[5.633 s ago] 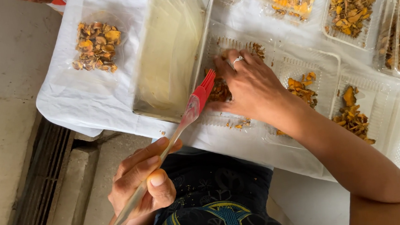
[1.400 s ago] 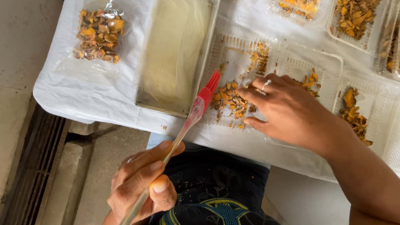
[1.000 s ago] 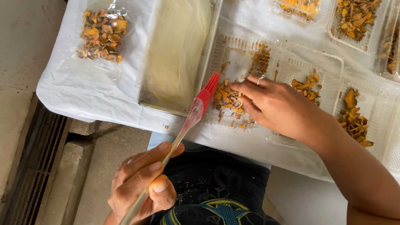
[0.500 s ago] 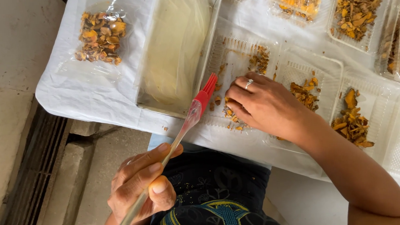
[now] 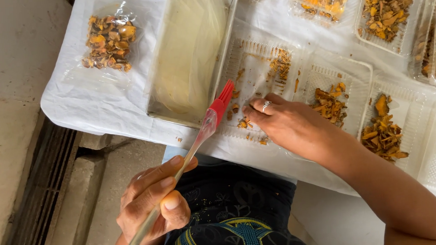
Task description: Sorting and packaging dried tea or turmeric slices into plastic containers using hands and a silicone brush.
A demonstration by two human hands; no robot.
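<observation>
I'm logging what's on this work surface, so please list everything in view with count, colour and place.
White sheet: one, white, covering the table.
Sealed bag of dried pieces: one, clear with orange-brown pieces, far left on the sheet.
Stack of empty bags: one, clear yellowish, in a long tray left of centre.
Clear plastic trays: several, exact count unclear, holding orange-brown dried pieces, from centre to right edge.
Brush: one, red bristles with clear handle, tip above the near tray.
Metal grate: one, dark, floor at lower left.
Left hand: holds the brush handle.
Right hand: ring on one finger, fingertips on pieces in the near tray.
</observation>
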